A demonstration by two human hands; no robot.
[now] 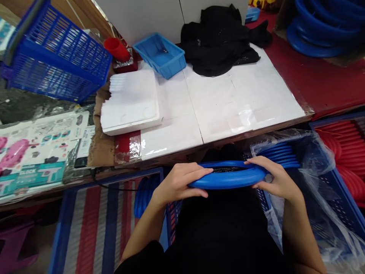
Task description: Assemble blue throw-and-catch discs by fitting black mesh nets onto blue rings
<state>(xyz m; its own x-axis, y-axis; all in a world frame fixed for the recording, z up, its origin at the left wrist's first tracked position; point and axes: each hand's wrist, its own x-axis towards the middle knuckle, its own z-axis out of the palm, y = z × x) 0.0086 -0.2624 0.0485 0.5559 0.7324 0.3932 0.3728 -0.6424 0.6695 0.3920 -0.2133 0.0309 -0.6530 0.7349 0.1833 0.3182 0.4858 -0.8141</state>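
Left hand (178, 182) and right hand (276, 179), fingers clasped on opposite ends of blue ring (228, 179), above lap

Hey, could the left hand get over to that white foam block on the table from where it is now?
Probably yes. The left hand grips the blue ring at the table edge; the white foam block lies ahead with nothing between, though the hand is occupied.

Both hands, left hand (178, 182) and right hand (278, 179), grip a blue ring (228, 179) below the white table (216, 102).
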